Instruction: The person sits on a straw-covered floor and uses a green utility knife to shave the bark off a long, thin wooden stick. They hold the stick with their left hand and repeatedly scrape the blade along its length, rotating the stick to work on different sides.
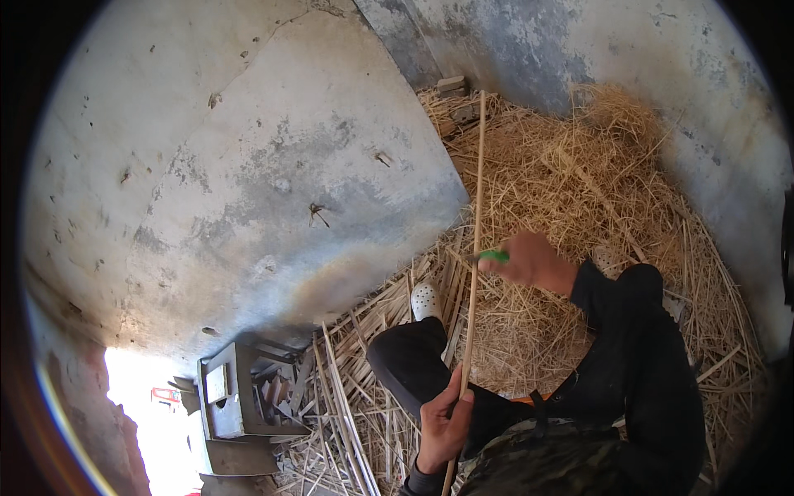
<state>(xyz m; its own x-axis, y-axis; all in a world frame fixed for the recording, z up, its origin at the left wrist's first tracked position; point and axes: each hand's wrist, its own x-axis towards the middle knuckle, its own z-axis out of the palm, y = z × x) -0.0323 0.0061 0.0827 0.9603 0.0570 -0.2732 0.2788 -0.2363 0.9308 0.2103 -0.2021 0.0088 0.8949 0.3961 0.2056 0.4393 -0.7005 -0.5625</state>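
A long, thin, pale wooden strip [478, 190], perhaps bamboo, runs from the lower edge up toward the far wall, a little tilted. My left hand [444, 420] is closed round its near part, the thumb along it. My right hand [531, 263] is closed on a green-handled tool [494, 256], probably a knife. The tool's dark end meets the strip about midway along its length. Its blade is too small and blurred to make out.
Straw-like shavings [554, 182] cover the floor. Split strips [339, 405] lie in a heap to the left. A wooden cabinet [236, 388] stands at the lower left, beside a bright opening. Plastered walls [265, 165] close in. My white shoe [425, 301] rests among the strips.
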